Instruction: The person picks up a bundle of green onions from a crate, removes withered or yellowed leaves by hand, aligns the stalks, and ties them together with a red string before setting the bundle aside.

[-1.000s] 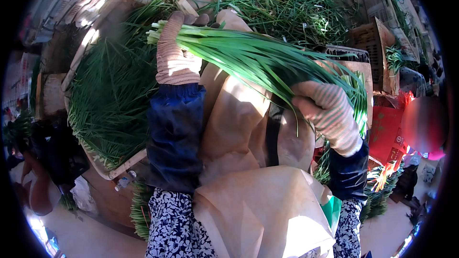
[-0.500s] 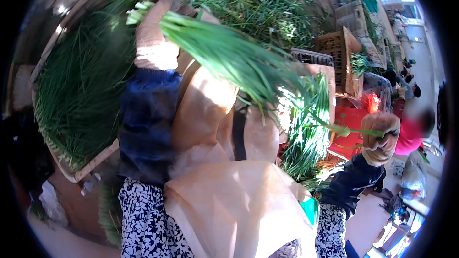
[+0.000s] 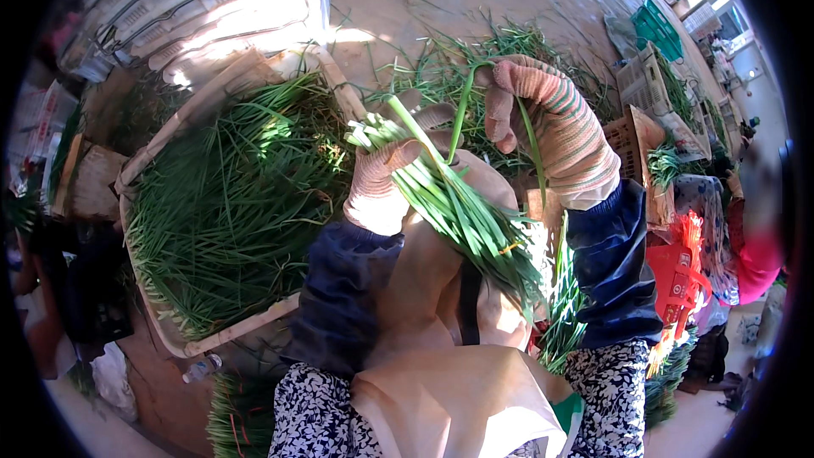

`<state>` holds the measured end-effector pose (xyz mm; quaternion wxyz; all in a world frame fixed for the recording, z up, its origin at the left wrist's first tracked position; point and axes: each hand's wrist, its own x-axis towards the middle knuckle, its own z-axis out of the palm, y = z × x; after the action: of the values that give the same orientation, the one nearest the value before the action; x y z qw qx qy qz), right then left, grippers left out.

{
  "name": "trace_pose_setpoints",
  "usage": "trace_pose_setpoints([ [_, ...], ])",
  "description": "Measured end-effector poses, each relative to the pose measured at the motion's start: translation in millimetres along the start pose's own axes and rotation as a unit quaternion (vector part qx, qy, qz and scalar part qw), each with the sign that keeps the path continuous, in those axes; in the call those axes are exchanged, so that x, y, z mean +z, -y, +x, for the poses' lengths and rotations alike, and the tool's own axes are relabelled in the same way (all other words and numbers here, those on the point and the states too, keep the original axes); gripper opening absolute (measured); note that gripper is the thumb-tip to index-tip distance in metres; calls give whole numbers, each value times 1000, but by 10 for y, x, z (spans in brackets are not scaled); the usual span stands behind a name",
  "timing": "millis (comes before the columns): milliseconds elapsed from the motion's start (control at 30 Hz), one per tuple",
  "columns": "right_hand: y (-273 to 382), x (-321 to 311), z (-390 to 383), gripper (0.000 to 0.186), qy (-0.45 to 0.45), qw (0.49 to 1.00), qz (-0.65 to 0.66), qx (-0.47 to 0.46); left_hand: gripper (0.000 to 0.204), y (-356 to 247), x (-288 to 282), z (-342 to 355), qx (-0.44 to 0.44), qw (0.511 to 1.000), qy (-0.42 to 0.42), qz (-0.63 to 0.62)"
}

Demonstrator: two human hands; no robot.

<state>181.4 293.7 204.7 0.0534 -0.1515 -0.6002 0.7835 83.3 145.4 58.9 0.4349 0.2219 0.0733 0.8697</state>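
My left hand (image 3: 381,182), in a striped knit glove, is closed round a bunch of garlic chives (image 3: 462,212). The pale cut ends stick out past its fingers, and the green leaves slant down to the right above my apron (image 3: 458,382). Beside the pale ends my right hand (image 3: 555,123), gloved alike, has its fingers curled and pinched on a loose chive leaf (image 3: 462,114). Part of that leaf hangs below the palm. More chives (image 3: 564,322) lie beyond the leaf tips, beside my right forearm.
A large pale crate (image 3: 246,325) piled with chives stands at my left. Loose leaves litter the floor ahead. White stacked crates (image 3: 203,8) rise at far left; a brown crate (image 3: 623,148), a green crate (image 3: 655,30) and a red bag (image 3: 674,280) are on the right.
My right hand has come in from the far right to beside the bunch. The bunch, blurred and swung across before, is now steadier with its leaves lower. The view has shifted.
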Motion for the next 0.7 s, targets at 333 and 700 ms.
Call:
trace_pose_setpoints([
  [333,-256,-321,259,22,53,973,215,61,73,0,11,-71,-65,988,-79,115],
  [700,-260,-365,588,25,123,959,253,-24,67,19,-78,-132,-66,979,-158,107],
])
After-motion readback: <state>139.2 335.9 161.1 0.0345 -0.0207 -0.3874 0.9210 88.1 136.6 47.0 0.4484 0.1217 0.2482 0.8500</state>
